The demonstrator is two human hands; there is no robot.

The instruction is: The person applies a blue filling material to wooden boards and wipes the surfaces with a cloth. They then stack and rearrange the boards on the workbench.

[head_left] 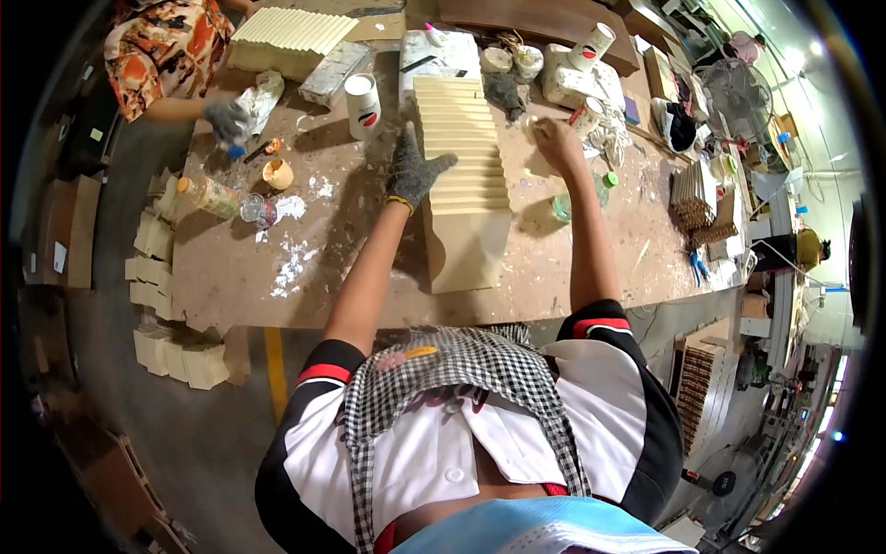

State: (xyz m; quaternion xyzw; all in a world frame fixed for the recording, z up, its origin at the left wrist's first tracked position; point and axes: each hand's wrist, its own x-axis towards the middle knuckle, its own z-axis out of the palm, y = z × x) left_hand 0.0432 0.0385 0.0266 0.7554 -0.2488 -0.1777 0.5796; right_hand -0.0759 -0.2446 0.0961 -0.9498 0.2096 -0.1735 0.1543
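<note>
A long stack of cream, ridged board pieces (pixel 466 175) stands on the table in front of me, its smooth near end toward my body. My left hand (pixel 417 169), in a grey knit glove, lies along the stack's left side, fingers stretched forward and thumb reaching over the ridges. To the right of the stack, my bare right hand (pixel 558 146) is closed just above the tabletop; whatever its fingers may hold is hidden. A white can (pixel 585 118) stands just beyond it, and a clear bottle with a green cap (pixel 600 189) sits by the right forearm.
White cans (pixel 363 109) and a wrapped block (pixel 334 74) stand left of the stack. Further left are a jar with an orange lid (pixel 208 197) and a co-worker's gloved hand (pixel 227 122). Ridged bundles (pixel 693 195) lie at the right edge of the worktable (pixel 351 300).
</note>
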